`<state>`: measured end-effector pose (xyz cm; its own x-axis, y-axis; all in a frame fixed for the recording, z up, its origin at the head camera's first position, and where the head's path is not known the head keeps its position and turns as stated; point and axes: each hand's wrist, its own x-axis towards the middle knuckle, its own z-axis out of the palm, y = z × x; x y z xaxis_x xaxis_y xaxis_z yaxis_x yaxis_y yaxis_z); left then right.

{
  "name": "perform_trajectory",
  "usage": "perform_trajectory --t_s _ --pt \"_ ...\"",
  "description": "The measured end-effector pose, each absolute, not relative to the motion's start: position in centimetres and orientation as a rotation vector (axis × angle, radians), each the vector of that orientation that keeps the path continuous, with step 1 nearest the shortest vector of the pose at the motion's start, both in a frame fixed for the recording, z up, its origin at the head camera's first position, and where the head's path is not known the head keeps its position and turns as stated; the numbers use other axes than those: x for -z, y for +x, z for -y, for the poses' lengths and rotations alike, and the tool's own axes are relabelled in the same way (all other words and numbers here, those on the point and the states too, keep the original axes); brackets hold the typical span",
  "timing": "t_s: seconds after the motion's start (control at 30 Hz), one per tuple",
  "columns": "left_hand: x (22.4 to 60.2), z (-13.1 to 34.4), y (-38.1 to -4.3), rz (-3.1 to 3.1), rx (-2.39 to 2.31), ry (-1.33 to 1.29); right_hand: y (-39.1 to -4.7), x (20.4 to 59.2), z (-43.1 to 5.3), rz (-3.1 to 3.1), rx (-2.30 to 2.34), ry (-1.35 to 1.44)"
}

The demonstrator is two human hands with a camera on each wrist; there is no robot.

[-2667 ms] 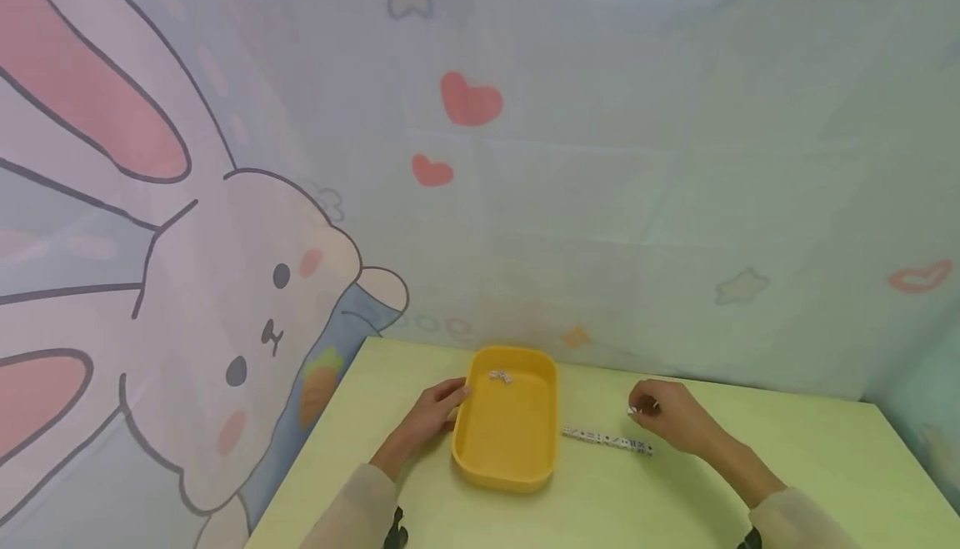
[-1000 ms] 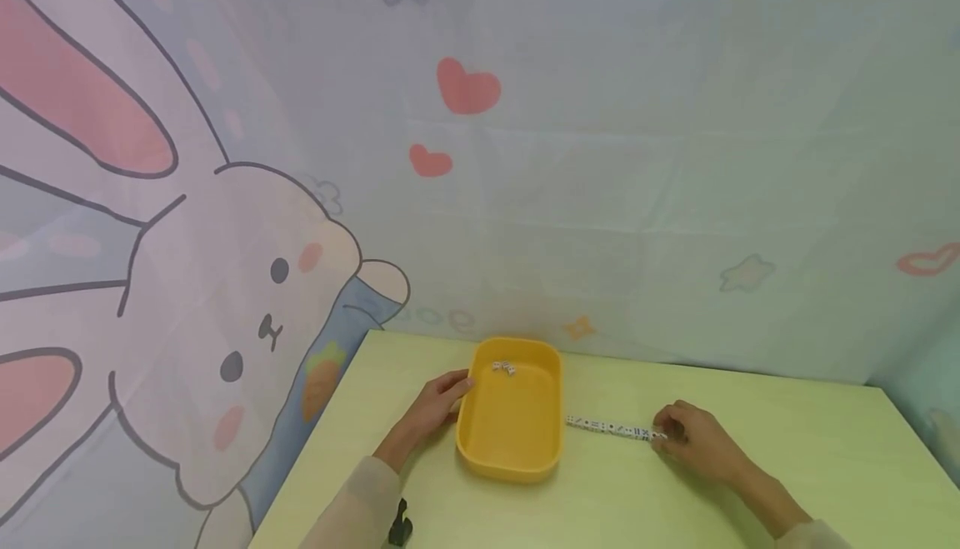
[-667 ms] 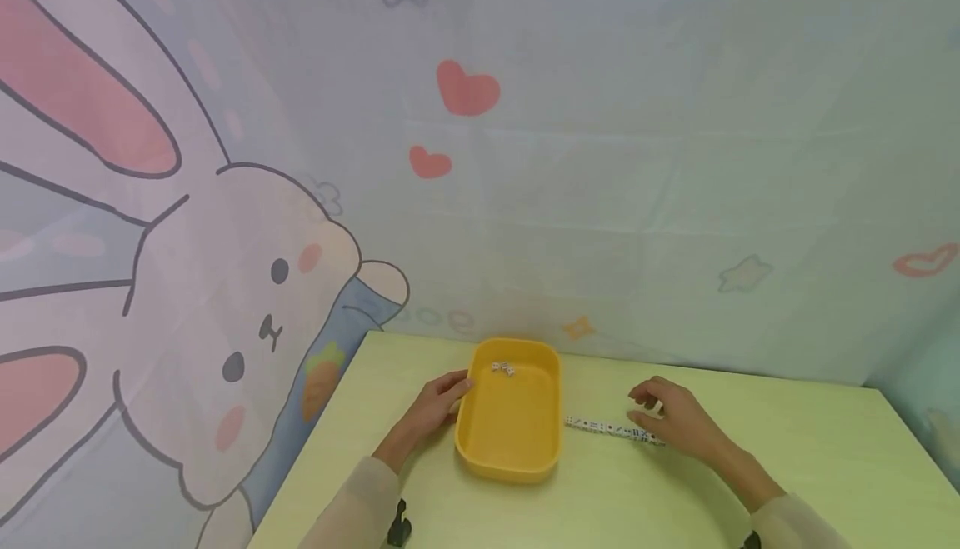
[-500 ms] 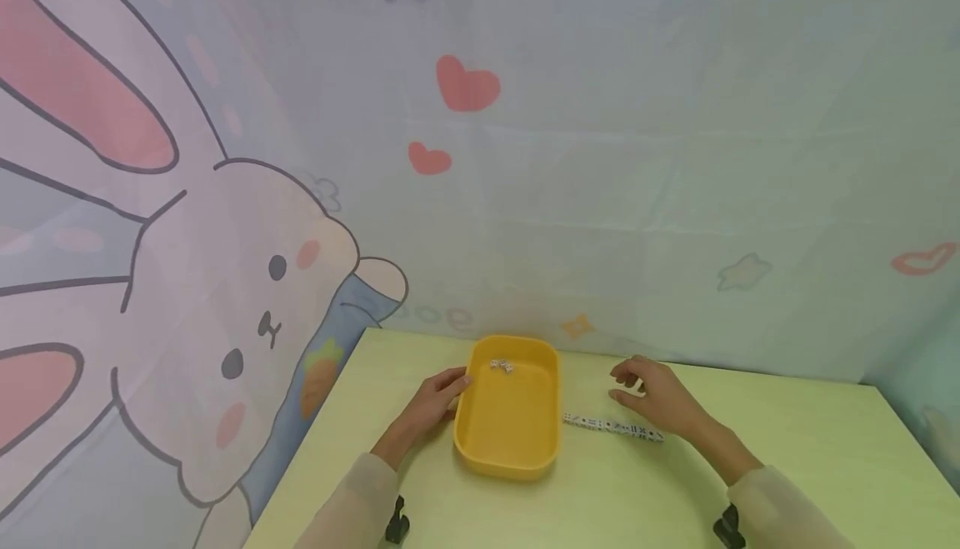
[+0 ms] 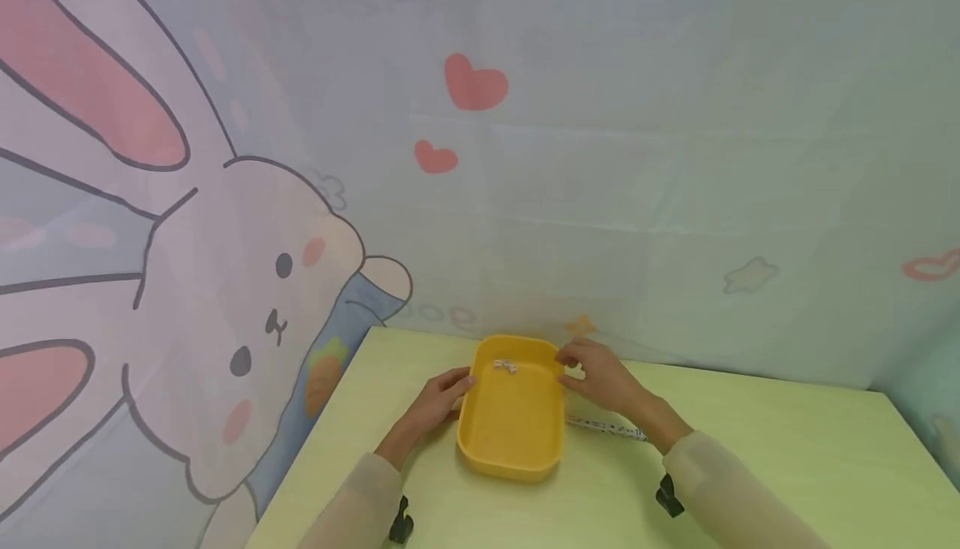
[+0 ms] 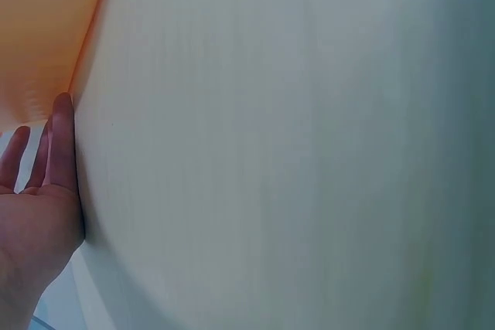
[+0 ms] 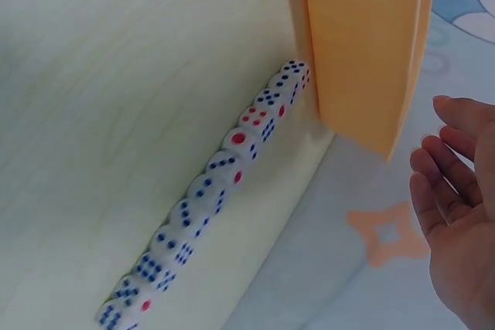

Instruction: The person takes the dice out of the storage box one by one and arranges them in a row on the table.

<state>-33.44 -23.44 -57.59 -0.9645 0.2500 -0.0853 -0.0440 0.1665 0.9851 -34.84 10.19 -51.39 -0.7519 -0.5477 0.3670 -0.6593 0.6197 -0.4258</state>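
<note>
A yellow tray point(image 5: 510, 424) sits on the table, with several white dice point(image 5: 506, 366) near its far end. My left hand point(image 5: 435, 403) holds the tray's left side, thumb tip over the rim and fingers against the outer wall; in the left wrist view the fingers point(image 6: 62, 144) reach up to that wall. At the tray's far right rim is my right hand point(image 5: 603, 378), fingers loosely bent with nothing between them. Beside the tray's right wall runs a straight row of dice point(image 7: 220, 161) with blue and red pips. My right forearm hides the row's right end in the head view.
The pale green table point(image 5: 780, 449) extends to the right, its far edge against a cloth backdrop point(image 5: 675, 157) printed with a rabbit, hearts and stars. Black wrist-camera mounts point(image 5: 670, 496) hang under the sleeves.
My right hand has let go of a die at the row's right end. It has lifted away and travelled left to the tray's rim. The left hand has stayed on the tray.
</note>
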Motion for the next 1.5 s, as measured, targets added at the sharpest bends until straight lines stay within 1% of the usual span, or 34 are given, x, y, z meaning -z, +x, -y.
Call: perform_trajectory --t_s 0.17,0.4,0.57,0.8,1.03,1.27,1.5 --pt "57.6 23.2 -33.6 -2.201 -1.901 0.209 -35.9 51.3 -7.7 2.676 -0.623 1.040" --pt "57.7 23.4 -33.7 -2.206 -1.897 0.187 -37.4 52.4 -5.3 2.686 -0.691 1.073" --pt "57.7 23.4 -33.8 -2.214 -1.890 0.191 -38.4 53.0 -4.0 2.698 -0.814 1.012" --pt "57.7 23.2 -34.1 -2.217 -1.886 0.196 -39.1 53.6 -2.4 2.709 -1.001 0.895" --pt "57.6 23.3 -34.3 -2.228 -1.891 0.185 -39.7 54.2 -1.3 2.781 -0.944 0.733" --pt "57.5 23.2 -34.0 -2.212 -1.896 0.165 -39.8 54.5 -0.6 2.887 -0.775 0.609" --pt "57.4 23.0 -33.7 -2.208 -1.902 0.181 -39.5 54.6 -0.5 2.935 -0.666 0.588"
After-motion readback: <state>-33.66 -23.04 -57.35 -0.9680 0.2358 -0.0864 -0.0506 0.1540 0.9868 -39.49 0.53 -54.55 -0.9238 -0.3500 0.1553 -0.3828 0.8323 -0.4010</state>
